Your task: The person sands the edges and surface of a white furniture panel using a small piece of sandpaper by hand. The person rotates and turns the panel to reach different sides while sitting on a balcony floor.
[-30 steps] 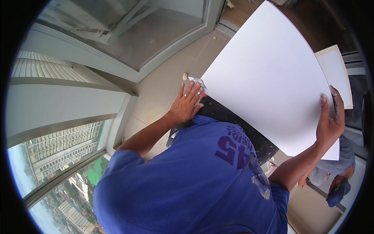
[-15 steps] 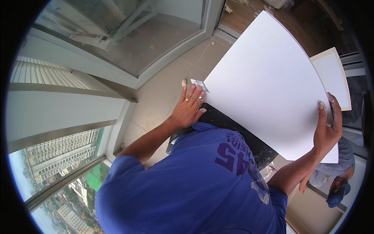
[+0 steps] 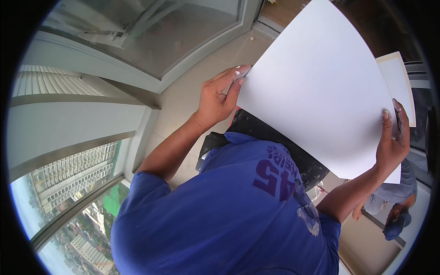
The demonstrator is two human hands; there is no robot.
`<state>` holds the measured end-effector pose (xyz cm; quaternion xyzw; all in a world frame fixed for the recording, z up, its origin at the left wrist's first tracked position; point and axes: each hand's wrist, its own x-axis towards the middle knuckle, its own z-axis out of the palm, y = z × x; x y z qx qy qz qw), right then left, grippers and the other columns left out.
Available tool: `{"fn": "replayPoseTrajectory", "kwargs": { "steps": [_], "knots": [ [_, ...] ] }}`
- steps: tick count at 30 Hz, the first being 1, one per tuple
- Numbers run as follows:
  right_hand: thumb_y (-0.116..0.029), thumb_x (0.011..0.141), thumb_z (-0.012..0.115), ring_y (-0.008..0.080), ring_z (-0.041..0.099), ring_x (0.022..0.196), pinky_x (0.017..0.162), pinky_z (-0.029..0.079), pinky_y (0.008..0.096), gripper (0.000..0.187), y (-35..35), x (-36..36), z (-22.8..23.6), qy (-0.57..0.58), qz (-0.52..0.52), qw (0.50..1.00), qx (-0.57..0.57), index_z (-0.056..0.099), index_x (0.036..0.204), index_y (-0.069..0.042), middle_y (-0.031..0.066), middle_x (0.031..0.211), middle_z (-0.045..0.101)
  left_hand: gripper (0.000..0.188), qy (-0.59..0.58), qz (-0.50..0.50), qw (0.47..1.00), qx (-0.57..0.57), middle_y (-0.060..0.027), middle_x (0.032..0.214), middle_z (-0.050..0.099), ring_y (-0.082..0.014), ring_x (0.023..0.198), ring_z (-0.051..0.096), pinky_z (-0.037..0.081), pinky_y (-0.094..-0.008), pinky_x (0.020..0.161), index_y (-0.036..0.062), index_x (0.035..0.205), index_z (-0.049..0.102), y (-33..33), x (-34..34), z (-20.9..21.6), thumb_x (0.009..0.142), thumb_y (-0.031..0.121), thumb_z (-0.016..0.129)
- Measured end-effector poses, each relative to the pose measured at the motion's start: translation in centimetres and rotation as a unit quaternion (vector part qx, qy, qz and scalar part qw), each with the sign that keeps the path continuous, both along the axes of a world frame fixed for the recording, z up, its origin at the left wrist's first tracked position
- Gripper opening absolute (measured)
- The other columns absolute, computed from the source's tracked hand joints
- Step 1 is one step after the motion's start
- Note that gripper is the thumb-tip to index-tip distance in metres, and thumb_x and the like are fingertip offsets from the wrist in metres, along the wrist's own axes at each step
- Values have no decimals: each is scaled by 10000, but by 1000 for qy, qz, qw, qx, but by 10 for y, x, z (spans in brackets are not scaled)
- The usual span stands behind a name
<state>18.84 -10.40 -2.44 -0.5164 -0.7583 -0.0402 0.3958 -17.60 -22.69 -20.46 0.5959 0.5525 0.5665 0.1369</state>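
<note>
A large white panel (image 3: pixel 316 91) with a curved far edge lies tilted before me, over a black surface (image 3: pixel 275 137) close to my body. My right hand (image 3: pixel 392 142) grips the panel's right edge, thumb on top and fingers over the side. At the opposite edge, my left hand (image 3: pixel 220 94) pinches a small greyish sheet (image 3: pixel 245 73), possibly sandpaper, folded against the panel's border. White dust or paste marks the left fingertips. The lower fingers of that hand are curled, and the sheet is mostly hidden by them.
Behind the panel on the right stands another white board (image 3: pixel 398 85) with a tan border. A person in a grey shirt and blue cap (image 3: pixel 398 224) is bent down at lower right. Glass panes (image 3: pixel 183 50) and a window over city buildings (image 3: pixel 73 174) line the left.
My left hand has gone from lying spread on the small sheet to pinching it at the panel's edge. The panel and my right hand have shifted slightly up and right.
</note>
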Motion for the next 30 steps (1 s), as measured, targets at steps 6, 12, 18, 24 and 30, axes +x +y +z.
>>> {"fn": "replayPoseTrajectory", "kwargs": {
  "steps": [6, 12, 18, 24, 30],
  "knots": [
    [-241, 959, 812, 228, 739, 1123, 997, 598, 394, 314, 4, 3, -2, 6, -9, 1000, 3, 788, 1258, -146, 79, 1221, 781, 325, -135, -79, 978, -140, -109, 1166, 789, -111, 1046, 689, 550, -299, 957, 22, 1374, 697, -11, -11, 2, 1069, 31, 584],
    [-283, 950, 820, 231, 746, 1113, 998, 602, 395, 334, 5, 1, -1, -20, -20, 1000, 8, 790, 1258, -156, 81, 1225, 781, 305, -72, -48, 967, -241, -172, 1205, 771, -254, 1117, 730, 579, -350, 975, 27, 1326, 715, -46, -20, -67, 1054, 18, 578],
    [-297, 942, 826, 227, 753, 1095, 977, 615, 395, 351, 9, 6, -2, -21, -24, 999, 10, 791, 1260, -153, 87, 1213, 784, 322, -121, -5, 969, -215, -191, 1240, 762, -288, 1147, 751, 588, -371, 996, 29, 1343, 707, -45, -6, -57, 1040, 26, 597],
    [-287, 938, 832, 219, 746, 1093, 975, 606, 382, 348, 2, -6, 2, -5, -16, 1000, 2, 788, 1248, -135, 90, 1214, 782, 319, -86, 24, 963, -253, -197, 1245, 762, -239, 1133, 752, 573, -348, 1007, 6, 1343, 705, -50, -3, -65, 1044, 65, 613],
    [-252, 939, 832, 235, 738, 1109, 986, 584, 393, 350, -2, -8, 3, 14, -1, 1000, -11, 778, 1253, -107, 99, 1210, 781, 326, -168, 13, 972, -167, -205, 1276, 752, -217, 1140, 736, 557, -329, 1009, -27, 1352, 692, -26, 8, -30, 1049, 66, 620]
  ]
}}
